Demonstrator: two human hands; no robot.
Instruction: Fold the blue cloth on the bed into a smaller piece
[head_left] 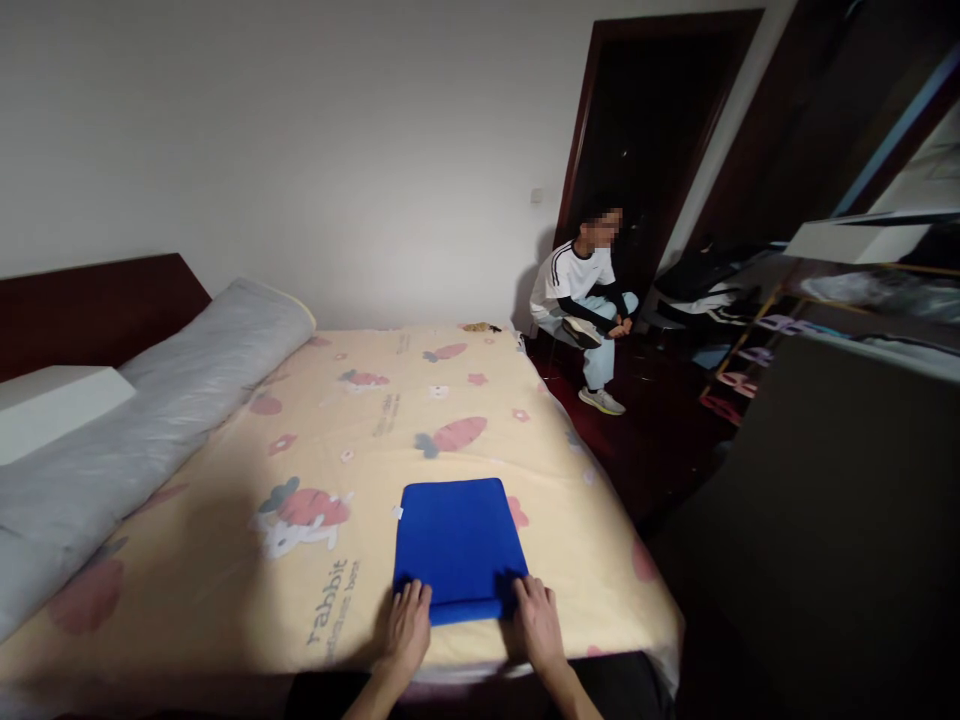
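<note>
A flat, roughly rectangular blue fabric piece (461, 540) lies on the patterned bed sheet (382, 430) near the bed's front edge. A small white tag sticks out from its left side, and a narrow folded strip runs along its near edge. My left hand (409, 622) is closed at the near left corner, its fingers curled over the blue fabric. At the near right corner, my right hand (538, 618) grips the same piece with bent fingers. Both thumbs are mostly hidden from view.
A long grey roll (172, 400) lies along the bed's left side, beside a white box (60, 405). A small brownish item (480, 327) rests at the far edge. Another person (577, 290) sits beyond the bed. A rack with shoes (739, 380) stands at the right.
</note>
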